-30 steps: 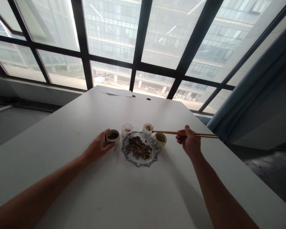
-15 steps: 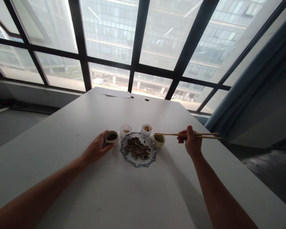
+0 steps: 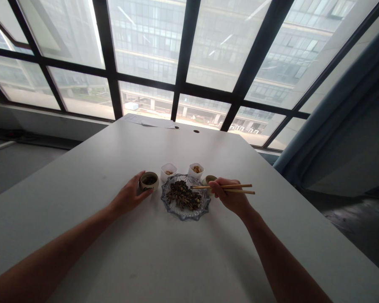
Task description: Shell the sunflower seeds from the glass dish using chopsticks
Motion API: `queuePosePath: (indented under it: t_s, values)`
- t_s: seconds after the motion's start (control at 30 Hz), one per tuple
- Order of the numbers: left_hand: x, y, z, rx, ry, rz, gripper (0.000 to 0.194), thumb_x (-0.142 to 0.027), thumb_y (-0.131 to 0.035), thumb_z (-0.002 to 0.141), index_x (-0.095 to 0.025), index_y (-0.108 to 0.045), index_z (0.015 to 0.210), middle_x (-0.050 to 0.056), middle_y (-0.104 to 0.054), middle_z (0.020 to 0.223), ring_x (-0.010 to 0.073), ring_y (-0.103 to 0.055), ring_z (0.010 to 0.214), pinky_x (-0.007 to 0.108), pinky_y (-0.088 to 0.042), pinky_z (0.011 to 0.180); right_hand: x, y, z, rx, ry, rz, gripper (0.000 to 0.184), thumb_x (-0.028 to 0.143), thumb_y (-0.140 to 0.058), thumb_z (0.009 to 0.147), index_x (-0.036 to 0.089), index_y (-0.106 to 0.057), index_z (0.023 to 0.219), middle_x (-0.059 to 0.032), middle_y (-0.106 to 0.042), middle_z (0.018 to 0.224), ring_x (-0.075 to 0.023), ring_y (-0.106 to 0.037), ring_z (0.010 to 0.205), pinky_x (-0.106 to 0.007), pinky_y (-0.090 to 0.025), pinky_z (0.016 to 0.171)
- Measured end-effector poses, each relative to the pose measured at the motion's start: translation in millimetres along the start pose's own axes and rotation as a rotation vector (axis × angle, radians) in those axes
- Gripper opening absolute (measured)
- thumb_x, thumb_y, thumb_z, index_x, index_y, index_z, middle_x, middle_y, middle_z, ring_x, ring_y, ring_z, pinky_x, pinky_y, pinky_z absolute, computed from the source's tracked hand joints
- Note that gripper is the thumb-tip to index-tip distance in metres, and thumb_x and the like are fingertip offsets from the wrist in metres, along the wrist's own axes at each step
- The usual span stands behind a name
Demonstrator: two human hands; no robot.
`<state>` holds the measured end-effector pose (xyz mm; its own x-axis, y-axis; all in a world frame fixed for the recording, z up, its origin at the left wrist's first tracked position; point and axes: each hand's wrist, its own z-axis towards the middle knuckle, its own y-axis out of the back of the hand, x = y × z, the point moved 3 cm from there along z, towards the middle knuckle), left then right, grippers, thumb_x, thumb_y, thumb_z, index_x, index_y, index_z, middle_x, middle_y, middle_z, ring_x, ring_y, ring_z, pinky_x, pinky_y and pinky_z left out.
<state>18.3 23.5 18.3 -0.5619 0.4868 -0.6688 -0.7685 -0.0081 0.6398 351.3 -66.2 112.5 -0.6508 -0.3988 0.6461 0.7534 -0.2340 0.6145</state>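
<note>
My left hand (image 3: 128,195) is curled around a small round cup (image 3: 144,187) with dark contents, which stands on the table. In my right hand (image 3: 232,200) is a pair of chopsticks (image 3: 240,186), their tips over the scalloped glass plate (image 3: 185,216). A heap of dark striped seeds (image 3: 181,195), with a few paler bits among them, lies on that plate. The chopstick tips are at the heap's upper right; whether they pinch a seed is too small to tell. Partly behind my right hand stands a pale greenish cup (image 3: 210,178).
Behind the plate stand two white cups, a left one (image 3: 168,177) and a right one (image 3: 196,174), each with light brown pieces inside. Paper sheets (image 3: 154,122) lie at the far edge of the white table (image 3: 113,252). Windows rise beyond, with a blue curtain (image 3: 328,101) at right.
My right hand has moved left with the chopsticks, bringing their tips from above the pale greenish cup to the seeds on the plate. My left hand stays on its cup.
</note>
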Motion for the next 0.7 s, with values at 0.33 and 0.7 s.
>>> queuePosePath:
  t_s: [0.33,0.7]
  values:
    - [0.7,-0.3,-0.5,-0.005,-0.003,-0.002,0.077,-0.06,-0.061,0.083,-0.016,-0.044,0.144,0.019,-0.057,0.144,0.0341,-0.055,0.133,0.051,-0.045,0.111,6.1,-4.1,-3.0,0.087,0.057,-0.053,0.053,0.059,-0.051,0.097,0.022,-0.057,0.06,-0.0017,-0.058,0.05,-0.0131,-0.052,0.045,-0.025,-0.042,0.046]
    - [1.7,-0.9,-0.7,0.003,0.008,0.001,0.08,-0.062,-0.061,0.083,-0.014,-0.042,0.145,0.02,-0.056,0.144,0.0353,-0.054,0.134,0.052,-0.044,0.112,-2.3,13.7,-1.6,-0.096,-0.021,0.117,0.05,0.062,-0.055,0.094,0.02,-0.066,0.069,-0.0035,-0.066,0.055,-0.0148,-0.059,0.043,-0.026,-0.047,0.041]
